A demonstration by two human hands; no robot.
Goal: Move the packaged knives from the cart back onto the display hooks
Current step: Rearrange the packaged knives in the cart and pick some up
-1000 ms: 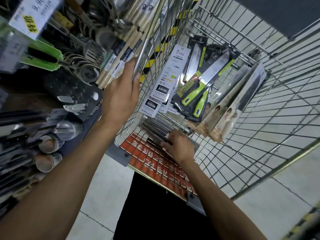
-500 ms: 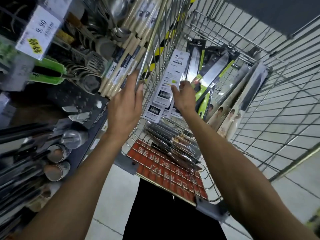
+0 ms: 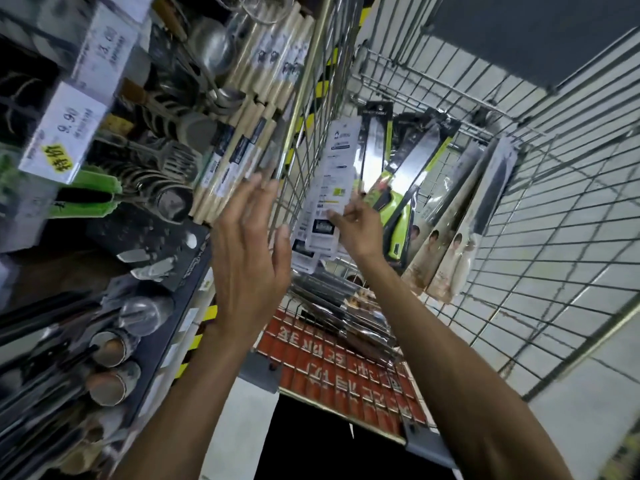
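Several packaged knives stand inside the wire cart (image 3: pixel 519 216). White-backed packs (image 3: pixel 332 174) lean on its left wall. Green-handled knives (image 3: pixel 398 206) stand in the middle, and beige packs (image 3: pixel 457 233) lean at the right. More flat packs (image 3: pixel 329 303) lie on the cart's bottom. My right hand (image 3: pixel 358 226) reaches into the cart and pinches the lower edge of a white-backed pack. My left hand (image 3: pixel 247 247) hovers with spread fingers just outside the cart's left wall and holds nothing.
The display rack on the left holds wooden-handled tools (image 3: pixel 242 133), ladles and spatulas (image 3: pixel 166 174), graters (image 3: pixel 145 237) and price tags (image 3: pixel 65 129). A red flap (image 3: pixel 346 372) covers the cart's near end. Grey floor tiles (image 3: pixel 571 427) lie to the right.
My right hand rose from the packs on the cart's bottom to the white-backed packs and took hold of one. My left hand came off the cart's wall and spread open.
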